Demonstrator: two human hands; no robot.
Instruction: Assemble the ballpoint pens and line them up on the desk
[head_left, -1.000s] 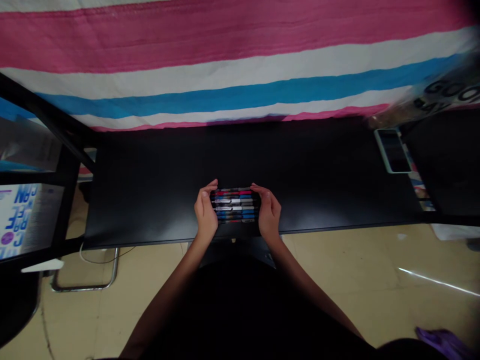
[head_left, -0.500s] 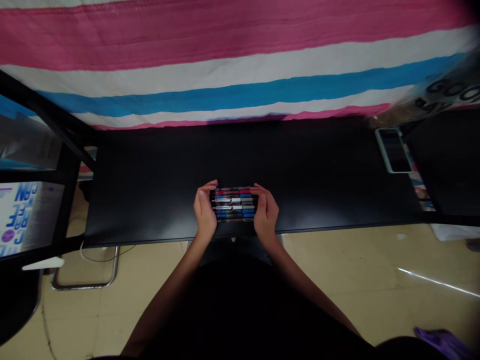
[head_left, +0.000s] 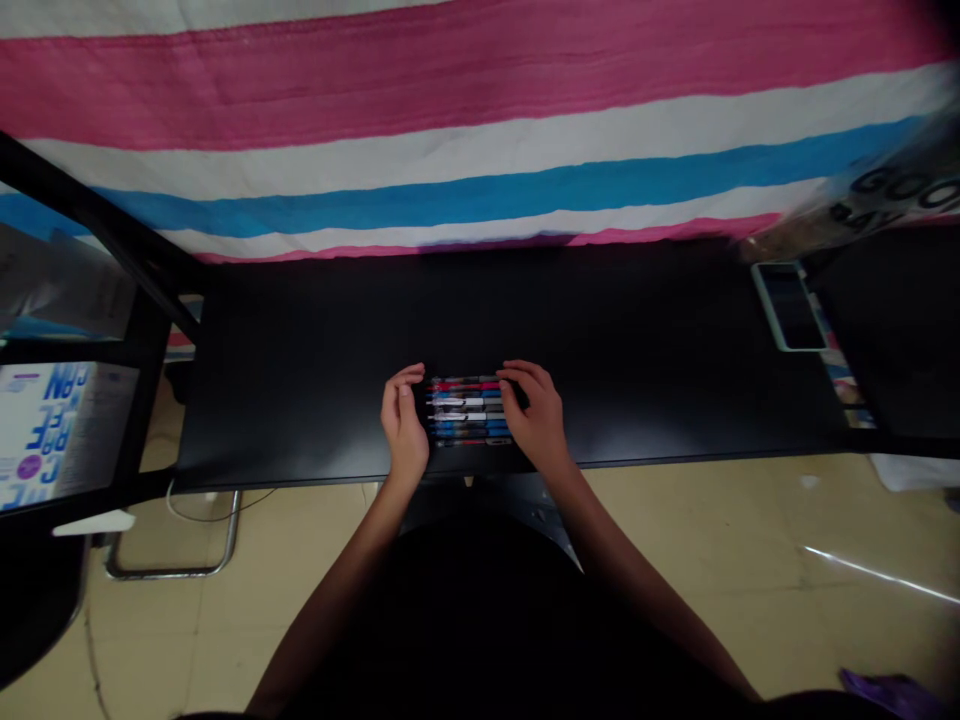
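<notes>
A tight row of several pens [head_left: 469,412] with red, blue, white and dark barrels lies side by side on the black desk [head_left: 525,320]. My left hand [head_left: 403,425] stands curled at the row's left end, with its fingers beside or touching the pen tips. My right hand [head_left: 534,412] lies at the right end, its fingers bent over the ends of the pens and hiding them. No other person's hands are in view.
A phone [head_left: 787,307] lies near the desk's far right corner, below a printed packet [head_left: 892,195]. A pink, white and blue striped cloth [head_left: 450,150] hangs behind the desk. A lettered box [head_left: 52,435] stands at the left, and a tiled floor lies below.
My right hand has moved from the side of the row up onto the pens' right ends. My left hand has shifted slightly leftward, and the pens stay in their row.
</notes>
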